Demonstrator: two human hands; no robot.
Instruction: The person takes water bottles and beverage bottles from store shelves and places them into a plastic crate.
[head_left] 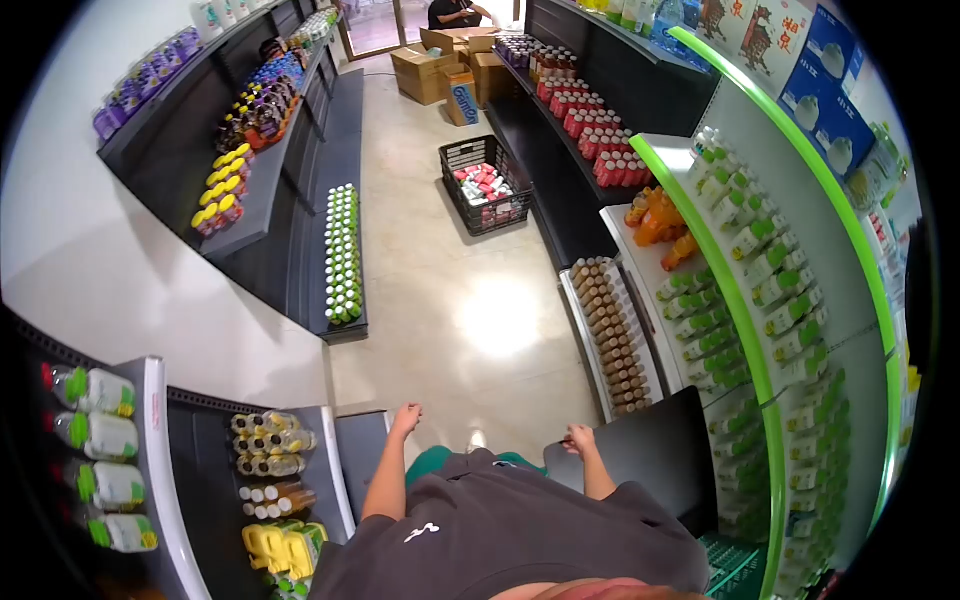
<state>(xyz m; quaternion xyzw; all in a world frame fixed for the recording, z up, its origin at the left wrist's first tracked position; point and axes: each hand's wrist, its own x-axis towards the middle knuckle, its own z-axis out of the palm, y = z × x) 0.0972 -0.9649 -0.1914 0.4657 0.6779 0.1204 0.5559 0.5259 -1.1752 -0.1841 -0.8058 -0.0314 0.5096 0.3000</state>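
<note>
My left hand (pixel 408 418) is out in front of my body on the left, its fingers loosely curled with nothing seen in them. It is nearest to the end of a low dark shelf (pixel 362 450). On the other side, my right hand (pixel 579 439) has its fingers slightly apart and holds nothing visible. That hand overlaps the near corner of a dark flat panel (pixel 650 455). Just beyond it stands a low white rack (pixel 590 352) of brown-capped bottles (pixel 612 340).
A black crate (pixel 480 218) with red and white items sits on the aisle floor. Cardboard boxes (pixel 420 78) and a seated person (pixel 455 14) are farther back. Shelves of green-capped bottles (pixel 343 255), red drinks (pixel 590 125) and white-and-green bottles (pixel 770 260) line both sides.
</note>
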